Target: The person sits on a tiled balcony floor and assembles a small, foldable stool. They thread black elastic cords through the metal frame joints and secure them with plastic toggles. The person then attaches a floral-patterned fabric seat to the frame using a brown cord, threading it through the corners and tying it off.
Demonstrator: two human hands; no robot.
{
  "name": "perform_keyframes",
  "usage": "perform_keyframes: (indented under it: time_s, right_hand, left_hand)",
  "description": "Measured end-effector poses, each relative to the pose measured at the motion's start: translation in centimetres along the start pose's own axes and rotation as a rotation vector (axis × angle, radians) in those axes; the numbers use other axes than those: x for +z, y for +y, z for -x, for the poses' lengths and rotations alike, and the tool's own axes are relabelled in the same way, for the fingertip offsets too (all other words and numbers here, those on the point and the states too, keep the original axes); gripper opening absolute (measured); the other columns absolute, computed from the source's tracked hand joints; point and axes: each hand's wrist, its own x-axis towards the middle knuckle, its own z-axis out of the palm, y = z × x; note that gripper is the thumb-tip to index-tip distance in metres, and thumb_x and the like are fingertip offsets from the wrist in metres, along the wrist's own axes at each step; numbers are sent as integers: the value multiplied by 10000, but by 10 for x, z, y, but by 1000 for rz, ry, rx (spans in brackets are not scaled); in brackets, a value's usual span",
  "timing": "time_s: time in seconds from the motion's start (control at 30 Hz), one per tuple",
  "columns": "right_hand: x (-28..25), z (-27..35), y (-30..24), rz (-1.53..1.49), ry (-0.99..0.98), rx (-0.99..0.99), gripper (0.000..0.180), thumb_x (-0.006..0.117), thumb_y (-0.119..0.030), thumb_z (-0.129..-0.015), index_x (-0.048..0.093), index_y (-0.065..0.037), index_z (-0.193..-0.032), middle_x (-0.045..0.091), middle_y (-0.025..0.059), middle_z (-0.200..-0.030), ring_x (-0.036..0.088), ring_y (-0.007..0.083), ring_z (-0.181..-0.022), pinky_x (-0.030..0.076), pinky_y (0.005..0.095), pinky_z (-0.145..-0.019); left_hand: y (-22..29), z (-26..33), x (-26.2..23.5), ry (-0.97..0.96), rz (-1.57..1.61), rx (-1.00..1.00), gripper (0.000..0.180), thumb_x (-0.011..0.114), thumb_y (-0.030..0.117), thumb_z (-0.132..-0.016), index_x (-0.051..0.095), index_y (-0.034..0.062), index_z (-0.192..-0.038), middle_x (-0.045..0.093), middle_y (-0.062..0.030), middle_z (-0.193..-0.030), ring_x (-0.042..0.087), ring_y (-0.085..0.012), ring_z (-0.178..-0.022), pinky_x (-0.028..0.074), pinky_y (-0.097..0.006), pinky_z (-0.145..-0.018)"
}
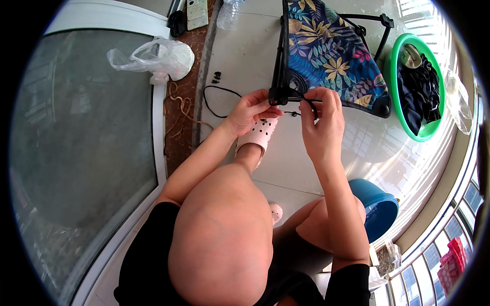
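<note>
A folding chair (334, 53) with dark blue, leaf-patterned fabric and black tubular legs lies on the floor in front of me. My left hand (253, 110) grips the black plastic joint (278, 96) at the near corner of its frame, thumb and fingers closed round it. Just to the right, my right hand (323, 120) pinches a black cord (315, 108) that curves up toward that joint. Another length of black cord (223, 87) loops across the floor left of my left hand. Two small black pieces (217, 77) lie beyond this loop.
At the right stands a green basin (393, 76) holding dark cloth, with a blue bucket (375, 204) nearer me. A plastic bag (171, 58), tan string (179, 107) and a clear bottle (228, 15) lie left, by a glass door (87, 127). My pink clog (258, 135) is under my hands.
</note>
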Motion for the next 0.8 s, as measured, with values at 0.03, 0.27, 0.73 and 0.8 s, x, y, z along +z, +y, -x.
perform_keyframes:
  time_s: [0.03,0.27,0.73,0.8]
  right_hand:
    - [-4,-1,8,17,-37,105,158,663,-115,-894,590,-38,-1011,638,126,-1045,687,204,-755,534,329,-640]
    - [-5,-11,23,-633,-342,973,386,577,-356,-998,596,-24,-1194,685,85,-1089,684,163,-835,510,268,-690]
    - [25,-6,39,-1012,2,815,221,686,-245,-938,589,-74,-1040,675,56,-977,624,134,-726,494,283,-635]
    - [21,-5,31,-1052,-7,790,196,691,-216,-933,587,-72,-1016,675,64,-985,637,148,-760,502,285,-682]
  left_hand:
    - [0,0,2,2,-3,-10,112,576,110,-982,587,42,-1071,666,-104,-1015,695,-275,-996,573,-361,-886]
    - [0,2,6,28,-30,-24,113,542,126,-999,575,46,-1073,656,-98,-1037,691,-274,-1012,564,-353,-903]
    - [-2,1,13,25,204,-20,90,519,84,-994,568,45,-1059,657,-132,-1130,683,-269,-1041,559,-345,-943]
    - [-7,-2,7,21,305,14,57,537,57,-978,563,51,-1028,664,-132,-1122,685,-264,-1035,564,-334,-936]
